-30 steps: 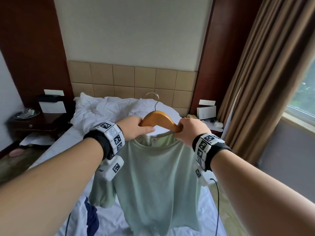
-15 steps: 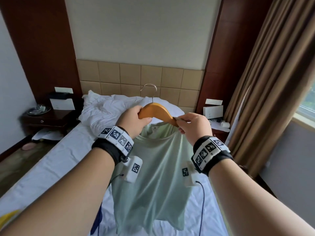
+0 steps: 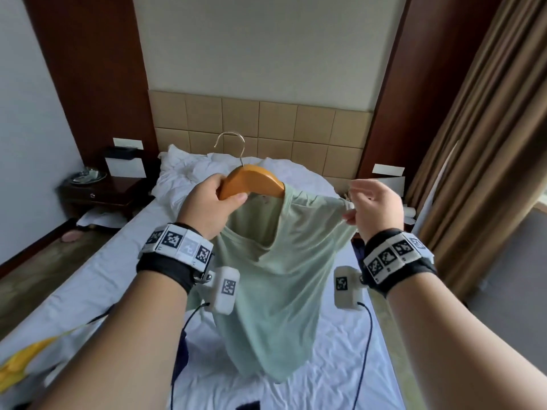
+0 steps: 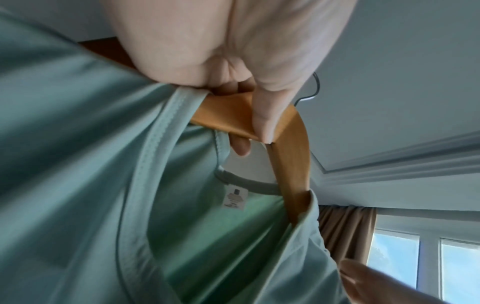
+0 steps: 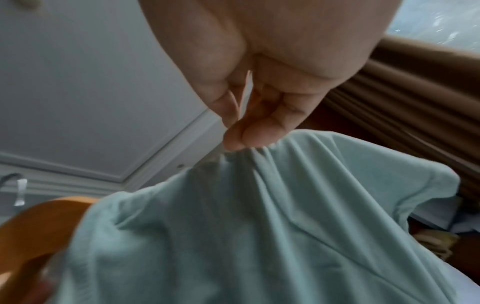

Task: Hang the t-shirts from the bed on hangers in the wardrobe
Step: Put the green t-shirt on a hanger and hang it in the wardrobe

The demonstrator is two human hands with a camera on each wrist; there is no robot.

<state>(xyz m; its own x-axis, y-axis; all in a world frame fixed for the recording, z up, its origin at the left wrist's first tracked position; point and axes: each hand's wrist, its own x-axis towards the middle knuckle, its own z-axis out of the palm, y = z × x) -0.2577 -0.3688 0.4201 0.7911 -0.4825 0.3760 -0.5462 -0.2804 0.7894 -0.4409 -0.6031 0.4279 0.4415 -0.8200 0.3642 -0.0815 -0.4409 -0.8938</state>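
**Green shirt held up on the hanger, one shoulder pulled wide**

The curved orange wooden hanger with the metal hook (image 3: 251, 180) is gripped at its left end by the left hand (image 3: 207, 205), the grip clamped with thumb over the front and fingers curled behind. The pale green cotton t-shirt (image 3: 275, 279) is seen draped from it, held in the air above the white-sheeted bed (image 3: 88, 291); the hanger's right arm is threaded through the neckline, and a white label is shown inside the collar in the left wrist view. Out to the right, the shirt's shoulder fabric is pinched between thumb and fingertips of the right hand (image 3: 376, 208), the grip closed on bunched cloth and the shoulder stretched sideways. A yellow garment (image 3: 20, 362) is glimpsed at the bed's near left edge. Brown curtains (image 3: 473, 143) are visible on the right.
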